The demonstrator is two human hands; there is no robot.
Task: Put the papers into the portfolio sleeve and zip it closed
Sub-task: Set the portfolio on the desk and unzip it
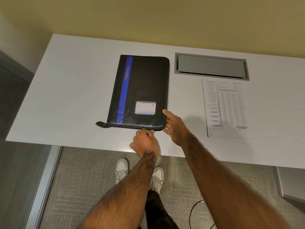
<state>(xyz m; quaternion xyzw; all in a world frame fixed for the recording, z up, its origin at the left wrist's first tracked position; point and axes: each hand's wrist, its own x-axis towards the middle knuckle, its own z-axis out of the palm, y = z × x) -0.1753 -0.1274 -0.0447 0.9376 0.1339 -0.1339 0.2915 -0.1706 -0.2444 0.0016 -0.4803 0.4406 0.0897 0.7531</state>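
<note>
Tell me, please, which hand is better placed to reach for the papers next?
The right hand, probably: it holds the near right corner of the portfolio, on the side where the papers lie. The left hand is farther away, pinching at the near edge.

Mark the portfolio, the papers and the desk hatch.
portfolio (145, 86): head view, middle of the black cover.
papers (226, 108): head view, middle of the printed top sheet.
desk hatch (211, 66): head view, centre of the grey lid.
</note>
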